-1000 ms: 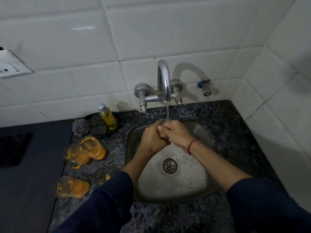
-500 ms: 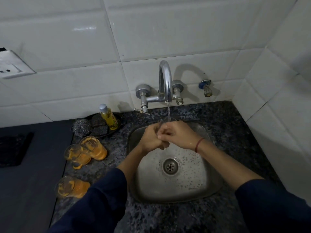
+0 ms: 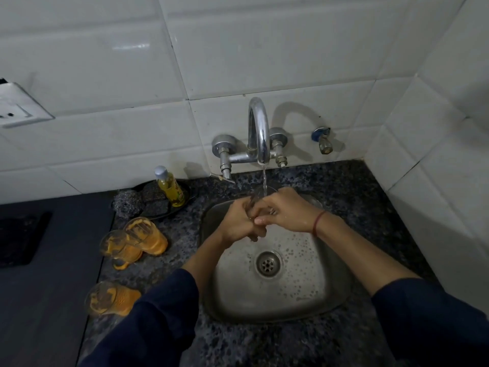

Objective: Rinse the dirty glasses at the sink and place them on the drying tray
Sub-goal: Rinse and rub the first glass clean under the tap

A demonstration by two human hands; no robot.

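Both my hands meet over the steel sink (image 3: 264,300), under a thin stream from the tap (image 3: 260,133). Between them is a clear glass (image 3: 258,196), mostly hidden; only part of its rim and wall shows under the water. My left hand (image 3: 235,223) wraps it from the left, and my right hand (image 3: 287,211) closes over it from the right, fingers at the rim. Three dirty glasses smeared orange lie on the counter to the left: two together (image 3: 149,234) (image 3: 119,247), and one nearer me (image 3: 111,300).
A yellow soap bottle (image 3: 170,188), a steel scrubber (image 3: 127,205) and a dark pad sit by a black dish (image 3: 158,207) behind the dirty glasses. A black mat or tray (image 3: 21,239) lies far left. White tiled walls close off the back and right; a small second tap (image 3: 324,143) sticks out.
My hands have stayed together under the water, shifting slightly toward the tap and turning around the glass. The dirty glasses on the counter have not moved.
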